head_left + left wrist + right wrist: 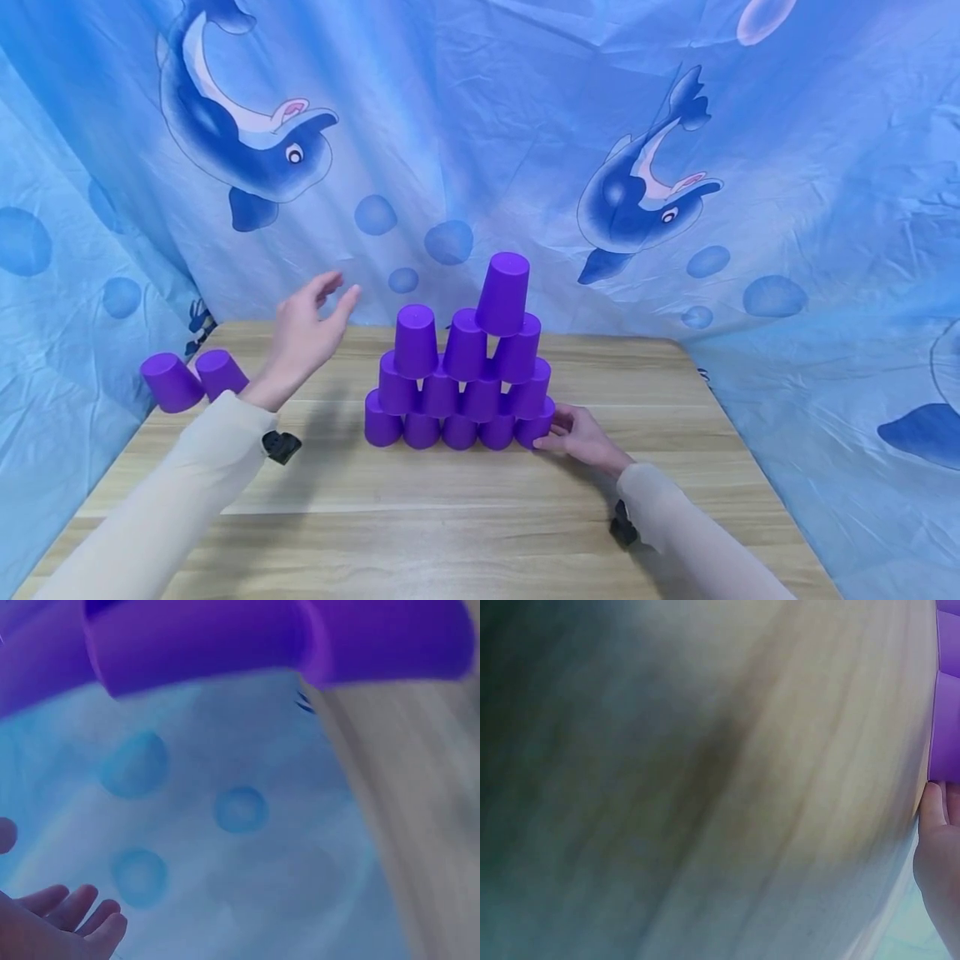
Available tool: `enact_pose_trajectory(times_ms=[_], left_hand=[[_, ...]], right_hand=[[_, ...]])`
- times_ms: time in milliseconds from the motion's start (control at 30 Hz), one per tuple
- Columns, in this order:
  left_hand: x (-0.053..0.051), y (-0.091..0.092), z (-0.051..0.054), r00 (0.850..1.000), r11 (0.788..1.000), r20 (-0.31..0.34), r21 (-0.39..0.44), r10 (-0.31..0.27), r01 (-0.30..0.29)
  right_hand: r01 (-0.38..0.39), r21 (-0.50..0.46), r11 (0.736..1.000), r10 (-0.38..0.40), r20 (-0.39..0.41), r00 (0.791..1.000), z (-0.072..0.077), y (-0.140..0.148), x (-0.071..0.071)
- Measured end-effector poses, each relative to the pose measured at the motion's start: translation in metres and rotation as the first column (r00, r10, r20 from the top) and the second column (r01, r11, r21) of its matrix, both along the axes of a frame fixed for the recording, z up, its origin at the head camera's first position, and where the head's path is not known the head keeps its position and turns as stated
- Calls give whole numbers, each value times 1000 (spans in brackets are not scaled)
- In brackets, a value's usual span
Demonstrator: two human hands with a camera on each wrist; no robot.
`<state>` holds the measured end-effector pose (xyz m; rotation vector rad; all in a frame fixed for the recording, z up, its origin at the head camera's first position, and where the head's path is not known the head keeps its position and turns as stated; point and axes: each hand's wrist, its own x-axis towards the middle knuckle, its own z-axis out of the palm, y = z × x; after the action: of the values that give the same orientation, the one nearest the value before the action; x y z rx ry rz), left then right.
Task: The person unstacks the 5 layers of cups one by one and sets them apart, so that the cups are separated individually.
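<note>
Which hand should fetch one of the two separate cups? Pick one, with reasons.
The left hand, probably: it is empty and nearer the two separate cups, while the right hand touches the bottom-right cup of the stack.

Cups (460,431): plain purple, tapered, mouth down, flat bases up.
Stack (440,393): four tiers, standing, each tier staggered over the one below.
Bottom row (422,429): five, side by side; right-end cup partly covered.
Second row (481,400): four.
Third row (466,346): three.
Top cup (503,294): single, bridging third row's middle and right cups.
Loose pair (172,383): side by side, well apart, left of stack; right one partly hidden.
</note>
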<state>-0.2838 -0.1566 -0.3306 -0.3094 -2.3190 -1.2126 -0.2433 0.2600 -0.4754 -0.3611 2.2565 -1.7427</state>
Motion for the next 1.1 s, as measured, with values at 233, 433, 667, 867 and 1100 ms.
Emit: enact_pose_trajectory(times_ms=[233, 433, 667, 867, 1100], left_hand=[[11, 42, 23, 989, 994, -99, 6, -106, 107], [23, 70, 38, 973, 978, -116, 35, -201, 206], [28, 96, 41, 961, 964, -73, -23, -266, 265], [29, 114, 47, 955, 956, -82, -100, -284, 275], [29, 121, 56, 960, 963, -114, -125, -254, 240]], right_hand=[[0, 7, 1000, 0, 2, 1000, -1, 0, 0], [1, 12, 1000, -1, 2, 1000, -2, 0, -1], [7, 6, 1000, -7, 7, 1000, -1, 0, 0], [5, 1, 1000, -5, -3, 1000, 0, 0, 1], [-1, 0, 1000, 1, 3, 1000, 0, -1, 0]])
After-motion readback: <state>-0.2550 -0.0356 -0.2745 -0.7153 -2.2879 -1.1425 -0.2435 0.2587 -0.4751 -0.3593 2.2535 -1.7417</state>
